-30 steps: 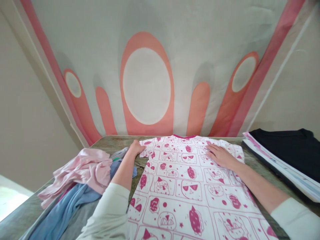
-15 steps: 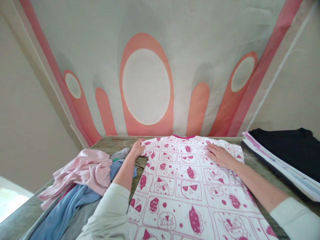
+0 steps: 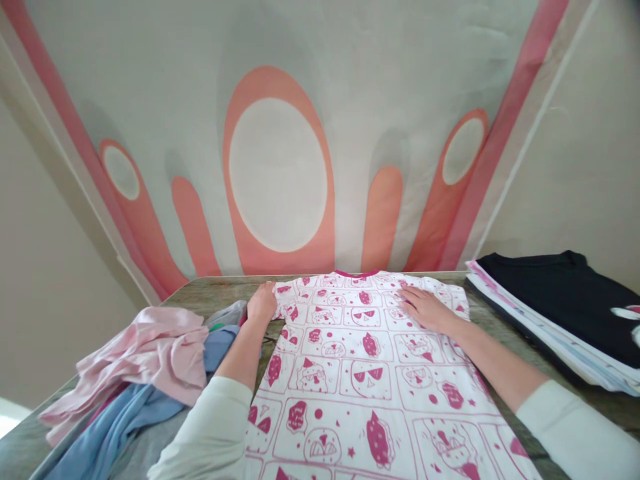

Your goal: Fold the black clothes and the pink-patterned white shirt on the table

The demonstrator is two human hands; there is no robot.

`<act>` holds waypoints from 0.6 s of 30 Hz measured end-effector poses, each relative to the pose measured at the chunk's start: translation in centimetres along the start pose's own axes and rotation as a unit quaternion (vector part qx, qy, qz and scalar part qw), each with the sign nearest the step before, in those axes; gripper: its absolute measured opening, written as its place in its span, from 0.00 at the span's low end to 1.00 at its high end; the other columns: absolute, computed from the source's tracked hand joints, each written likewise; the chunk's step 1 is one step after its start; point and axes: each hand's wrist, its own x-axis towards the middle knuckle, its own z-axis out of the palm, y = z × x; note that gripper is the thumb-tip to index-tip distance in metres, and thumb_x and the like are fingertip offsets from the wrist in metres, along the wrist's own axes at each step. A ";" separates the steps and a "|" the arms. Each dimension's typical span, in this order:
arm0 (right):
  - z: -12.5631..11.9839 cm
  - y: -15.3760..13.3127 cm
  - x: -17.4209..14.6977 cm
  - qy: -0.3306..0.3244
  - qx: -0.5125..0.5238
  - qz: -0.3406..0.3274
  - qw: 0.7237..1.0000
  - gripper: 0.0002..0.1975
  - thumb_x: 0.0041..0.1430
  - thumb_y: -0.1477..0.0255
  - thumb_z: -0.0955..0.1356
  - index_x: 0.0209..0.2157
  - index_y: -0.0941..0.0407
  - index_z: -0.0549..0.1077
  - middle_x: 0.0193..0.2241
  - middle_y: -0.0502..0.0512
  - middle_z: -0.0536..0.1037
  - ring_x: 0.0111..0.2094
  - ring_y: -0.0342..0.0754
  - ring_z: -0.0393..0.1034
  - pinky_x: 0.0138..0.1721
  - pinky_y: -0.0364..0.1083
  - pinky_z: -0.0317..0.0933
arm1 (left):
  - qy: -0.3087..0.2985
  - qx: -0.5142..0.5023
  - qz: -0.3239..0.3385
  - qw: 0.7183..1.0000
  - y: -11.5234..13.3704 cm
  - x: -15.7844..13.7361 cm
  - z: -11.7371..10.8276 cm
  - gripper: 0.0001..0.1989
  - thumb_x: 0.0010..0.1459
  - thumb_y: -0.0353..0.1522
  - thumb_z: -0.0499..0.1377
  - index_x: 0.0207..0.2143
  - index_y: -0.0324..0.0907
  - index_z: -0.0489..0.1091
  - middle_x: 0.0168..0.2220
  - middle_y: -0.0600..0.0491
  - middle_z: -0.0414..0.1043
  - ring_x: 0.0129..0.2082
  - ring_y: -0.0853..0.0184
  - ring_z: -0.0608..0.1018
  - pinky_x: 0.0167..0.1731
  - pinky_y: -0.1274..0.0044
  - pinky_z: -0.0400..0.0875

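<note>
The person's left hand [image 3: 262, 303] has its grip at the edge of the left sleeve of a white, short-sleeved shirt [image 3: 370, 347] in thin, soft-looking cloth; its fingertips are hidden, so whether they pinch the fabric is unclear. The right hand [image 3: 426, 309] has a released grip, fingers extended and laid flat on the shirt's far right part, covering some of the print.

The shirt lies spread on its back or front, hard to say which, with magenta cartoon panels and a magenta neckband [image 3: 356, 274] at the far end; its near end is cut off. It rests mid-scene on a grey-brown, wood-grained worktop [image 3: 210, 290].

To the left, a crumpled pale pink cloth garment [image 3: 160, 347] overlaps a rumpled blue garment [image 3: 120, 423] and grey fabric [image 3: 155, 447], partly hidden by the left arm. To the right, a folded black garment [image 3: 555, 293], cut off by the view's edge, tops a neat stack of pale layers [image 3: 555, 347].
</note>
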 end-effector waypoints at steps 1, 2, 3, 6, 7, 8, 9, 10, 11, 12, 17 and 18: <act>-0.1 0.0 0.0 -0.002 0.002 0.002 1.000 0.27 0.62 0.57 0.54 0.56 0.58 0.63 0.57 0.60 0.62 0.58 0.54 0.53 0.57 0.54 0.47 | 0.006 0.015 -0.008 1.000 0.2 0.0 -0.2 0.20 0.57 0.27 0.47 0.52 0.40 0.64 0.54 0.43 0.62 0.49 0.57 0.71 0.46 0.69 0.65; -0.1 -0.1 0.0 -0.004 0.005 0.004 1.000 0.27 0.62 0.57 0.54 0.56 0.58 0.63 0.57 0.60 0.61 0.58 0.54 0.52 0.57 0.54 0.46 | 0.014 0.038 -0.015 0.999 0.5 0.0 -0.4 0.20 0.57 0.28 0.48 0.52 0.39 0.63 0.56 0.41 0.59 0.50 0.55 0.70 0.46 0.67 0.65; -0.2 -0.1 0.0 -0.006 0.008 0.006 1.000 0.27 0.62 0.57 0.54 0.56 0.57 0.63 0.58 0.60 0.61 0.59 0.54 0.52 0.58 0.54 0.46 | 0.021 0.065 -0.015 0.998 1.0 0.0 -0.6 0.20 0.56 0.30 0.49 0.53 0.39 0.63 0.57 0.40 0.57 0.51 0.53 0.68 0.46 0.65 0.64; -0.3 -0.4 0.0 -0.012 0.014 0.012 1.000 0.27 0.62 0.58 0.54 0.56 0.57 0.62 0.58 0.59 0.60 0.59 0.54 0.51 0.58 0.54 0.45 | -0.021 0.114 0.061 0.991 2.9 0.1 -0.8 0.21 0.59 0.35 0.47 0.54 0.39 0.61 0.59 0.42 0.55 0.56 0.55 0.62 0.52 0.64 0.58; -0.4 -0.5 0.0 -0.013 0.014 0.013 1.000 0.27 0.62 0.58 0.54 0.56 0.57 0.62 0.59 0.59 0.59 0.59 0.54 0.50 0.58 0.54 0.44 | -0.059 0.108 0.104 0.987 3.7 0.0 -0.7 0.21 0.61 0.36 0.45 0.55 0.39 0.60 0.59 0.44 0.56 0.58 0.57 0.60 0.54 0.66 0.55; -0.5 -0.6 0.1 -0.013 0.016 0.012 1.000 0.27 0.62 0.58 0.54 0.56 0.57 0.62 0.59 0.59 0.59 0.60 0.54 0.50 0.59 0.54 0.44 | -0.099 0.094 0.143 0.980 4.5 -0.2 -0.3 0.22 0.62 0.37 0.42 0.56 0.40 0.58 0.59 0.46 0.56 0.59 0.60 0.59 0.55 0.68 0.53; -0.6 -0.6 0.1 -0.011 0.017 0.010 1.000 0.27 0.63 0.58 0.54 0.57 0.57 0.61 0.59 0.59 0.58 0.60 0.53 0.49 0.59 0.53 0.44 | -0.137 0.082 0.172 0.972 5.2 -0.4 0.1 0.23 0.63 0.38 0.40 0.58 0.40 0.56 0.60 0.47 0.55 0.60 0.62 0.57 0.56 0.70 0.52; -0.7 -0.5 0.2 -0.006 0.020 0.008 1.000 0.27 0.63 0.58 0.54 0.58 0.57 0.60 0.60 0.59 0.57 0.60 0.53 0.49 0.59 0.52 0.44 | -0.164 0.075 0.189 0.965 5.7 -0.8 0.6 0.25 0.63 0.40 0.39 0.59 0.41 0.53 0.61 0.48 0.52 0.61 0.63 0.54 0.56 0.70 0.50; -0.8 -0.3 0.2 0.000 0.021 0.010 1.000 0.28 0.63 0.58 0.54 0.58 0.58 0.58 0.60 0.59 0.56 0.60 0.52 0.48 0.59 0.51 0.43 | -0.174 0.072 0.199 0.962 6.1 -1.2 1.2 0.26 0.63 0.41 0.39 0.61 0.41 0.51 0.63 0.48 0.48 0.62 0.62 0.52 0.57 0.69 0.49; -0.9 0.0 0.3 0.006 0.021 0.023 1.000 0.28 0.63 0.58 0.54 0.59 0.59 0.56 0.61 0.59 0.55 0.61 0.51 0.47 0.60 0.50 0.42 | -0.175 0.074 0.205 0.960 6.3 -1.6 1.7 0.28 0.63 0.43 0.38 0.62 0.42 0.48 0.63 0.48 0.45 0.62 0.60 0.50 0.57 0.67 0.47; -1.1 3.8 -0.2 -0.005 0.010 0.173 0.985 0.26 0.64 0.62 0.54 0.58 0.62 0.57 0.60 0.64 0.55 0.61 0.53 0.45 0.60 0.54 0.40 | -0.150 0.092 0.199 0.964 5.8 -2.5 3.1 0.32 0.61 0.49 0.37 0.63 0.45 0.43 0.65 0.50 0.38 0.63 0.56 0.45 0.56 0.58 0.43; -1.1 4.7 -0.5 -0.009 0.008 0.195 0.981 0.25 0.63 0.63 0.54 0.57 0.61 0.59 0.60 0.65 0.56 0.61 0.55 0.46 0.59 0.57 0.41 | -0.151 0.093 0.192 0.965 5.6 -2.4 3.2 0.32 0.60 0.50 0.37 0.63 0.45 0.43 0.65 0.50 0.38 0.63 0.56 0.44 0.56 0.58 0.43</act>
